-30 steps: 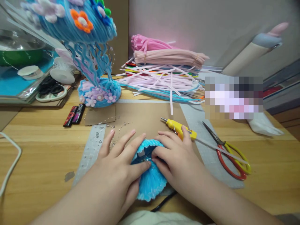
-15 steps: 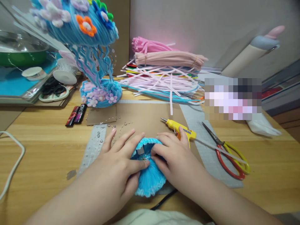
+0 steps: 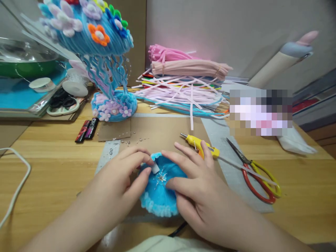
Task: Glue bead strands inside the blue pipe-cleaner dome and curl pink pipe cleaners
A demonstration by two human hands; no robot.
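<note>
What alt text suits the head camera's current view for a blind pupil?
Left hand and right hand touch a ruffled blue piece. Nearby are a yellow glue gun, scissors with red and yellow handles, pipe cleaners and a flowered ornament.

1. One left hand (image 3: 122,175), one right hand (image 3: 201,182): two in play!
2. One fluffy blue piece (image 3: 159,201), just one.
3. One yellow glue gun (image 3: 198,142).
4. One red-and-yellow pair of scissors (image 3: 246,162).
5. One red battery (image 3: 82,131), one dark battery (image 3: 91,128), that's two.
6. Two white spools (image 3: 76,89) here.
7. And one pink bundle (image 3: 170,54), one peach bundle (image 3: 190,68): two again!
</note>
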